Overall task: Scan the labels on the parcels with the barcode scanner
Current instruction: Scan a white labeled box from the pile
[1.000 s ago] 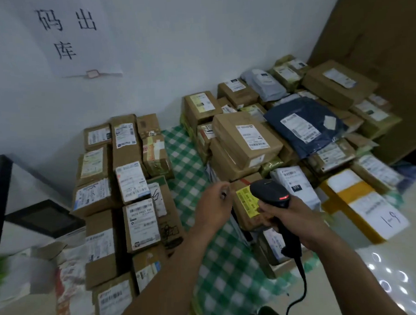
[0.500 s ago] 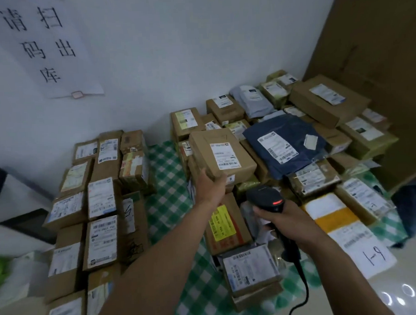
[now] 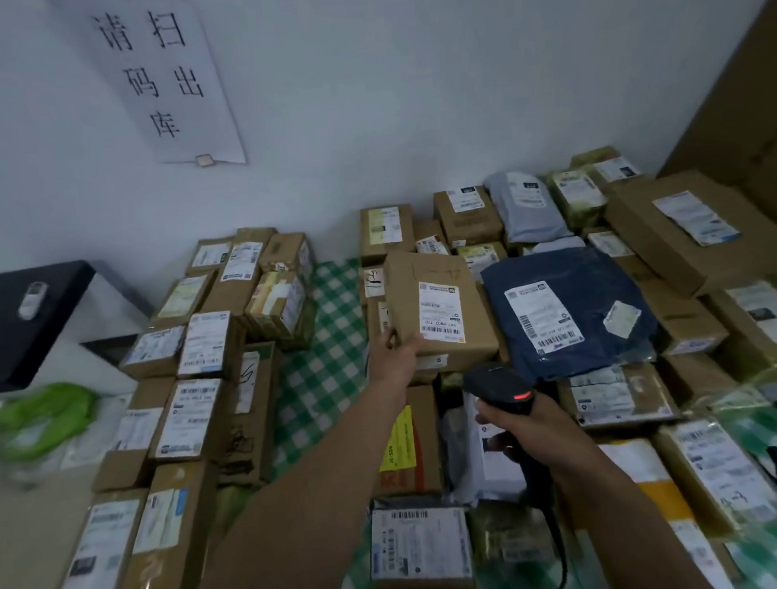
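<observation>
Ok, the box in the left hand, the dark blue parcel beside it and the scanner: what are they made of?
Brown box, gripped by the left hand: apparently matte cardboard, with stiff flat faces and folded edges. Dark blue parcel: probably a soft plastic mailer, faintly shiny and wrinkled. Scanner in the right hand: likely hard black plastic, smooth with a dull sheen.

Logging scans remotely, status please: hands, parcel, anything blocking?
Left hand grips brown box, label up. Right hand holds scanner just below it. Nothing between them.
</observation>
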Tool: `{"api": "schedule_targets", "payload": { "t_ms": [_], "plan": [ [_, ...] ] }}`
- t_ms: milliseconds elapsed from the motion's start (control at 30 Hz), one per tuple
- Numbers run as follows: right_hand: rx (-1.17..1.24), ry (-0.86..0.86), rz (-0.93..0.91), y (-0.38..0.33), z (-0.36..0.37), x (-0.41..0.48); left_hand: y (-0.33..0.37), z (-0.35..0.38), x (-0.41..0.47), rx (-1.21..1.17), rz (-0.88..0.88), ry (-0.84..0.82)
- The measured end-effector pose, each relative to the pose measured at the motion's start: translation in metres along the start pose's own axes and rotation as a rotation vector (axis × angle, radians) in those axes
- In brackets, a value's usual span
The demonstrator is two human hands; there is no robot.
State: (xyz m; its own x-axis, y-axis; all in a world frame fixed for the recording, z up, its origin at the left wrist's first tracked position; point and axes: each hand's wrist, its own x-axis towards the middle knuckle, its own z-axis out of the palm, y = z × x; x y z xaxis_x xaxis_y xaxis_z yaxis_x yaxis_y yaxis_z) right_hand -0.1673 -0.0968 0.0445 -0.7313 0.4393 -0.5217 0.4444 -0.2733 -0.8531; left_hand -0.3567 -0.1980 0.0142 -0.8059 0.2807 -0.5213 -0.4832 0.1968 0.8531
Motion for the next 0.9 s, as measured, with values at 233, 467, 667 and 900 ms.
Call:
{"api": "schedule_targets", "payload": {
  "t_ms": [233, 467, 667, 900],
  "plan": [
    [0.000, 0.000, 0.009, -0.006, -0.003, 0.004, 0.001, 0.001, -0.018, -0.054, 0.020, -0.002],
    [-0.039, 0.129, -0.148, -0.004, 0.004, -0.004, -0.039, -0.044, -0.045, -0.247, 0.051, -0.026],
    [-0.015, 0.213, -0.262, -0.008, 0.032, -0.023, -0.068, -0.089, -0.079, -0.314, 0.084, -0.197],
    [-0.062, 0.142, -0.323, 0.000, 0.056, -0.051, -0.084, -0.119, -0.091, -0.037, 0.206, -0.299]
  ]
}}
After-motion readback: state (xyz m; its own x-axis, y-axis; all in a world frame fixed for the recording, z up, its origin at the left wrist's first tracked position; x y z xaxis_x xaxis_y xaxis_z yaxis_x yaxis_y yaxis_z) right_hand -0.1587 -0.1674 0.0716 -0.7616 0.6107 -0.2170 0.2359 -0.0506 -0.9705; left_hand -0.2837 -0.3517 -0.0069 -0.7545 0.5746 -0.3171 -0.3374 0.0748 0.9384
